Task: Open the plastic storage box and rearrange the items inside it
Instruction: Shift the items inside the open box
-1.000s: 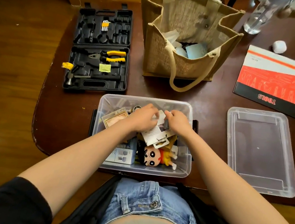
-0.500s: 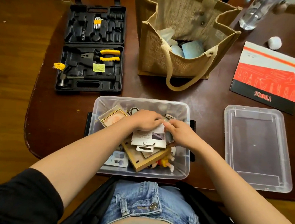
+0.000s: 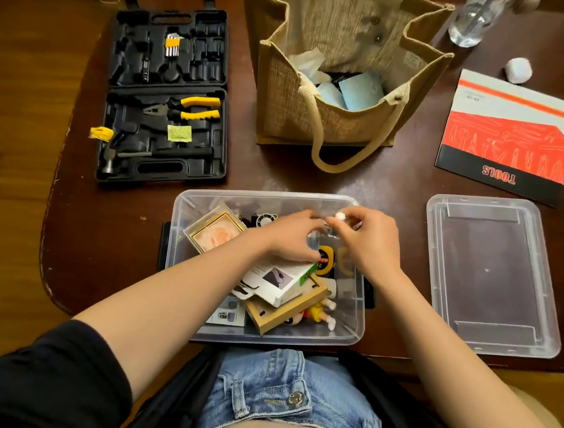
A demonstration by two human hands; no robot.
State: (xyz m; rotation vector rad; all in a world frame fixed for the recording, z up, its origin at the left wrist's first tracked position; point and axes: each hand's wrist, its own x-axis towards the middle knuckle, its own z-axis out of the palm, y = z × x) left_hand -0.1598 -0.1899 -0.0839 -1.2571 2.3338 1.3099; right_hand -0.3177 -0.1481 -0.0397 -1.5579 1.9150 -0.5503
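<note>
The clear plastic storage box [image 3: 188, 212] stands open at the table's near edge. Its lid [image 3: 490, 276] lies flat to the right. Inside are a gold-framed picture [image 3: 215, 233], a white carton [image 3: 278, 278] lying on a wooden frame [image 3: 286, 308], a yellow tape measure [image 3: 324, 260] and a small doll [image 3: 319, 314]. Both hands are over the box's far half. My right hand [image 3: 370, 242] pinches a small white round piece [image 3: 341, 215]. My left hand [image 3: 292, 235] is curled round a small clear packet [image 3: 318, 234] joined to that piece; the packet is largely hidden.
An open black tool case [image 3: 168, 94] with yellow pliers and a hammer lies at the back left. A jute bag [image 3: 336, 82] stands behind the box. A red "TOOLS" booklet [image 3: 509, 138], a clear bottle [image 3: 471, 18] and a small white object [image 3: 518, 69] sit back right.
Both hands let go of the white carton, which now rests on the wooden frame. They moved to the box's far side and took up a small clear packet with a white piece.
</note>
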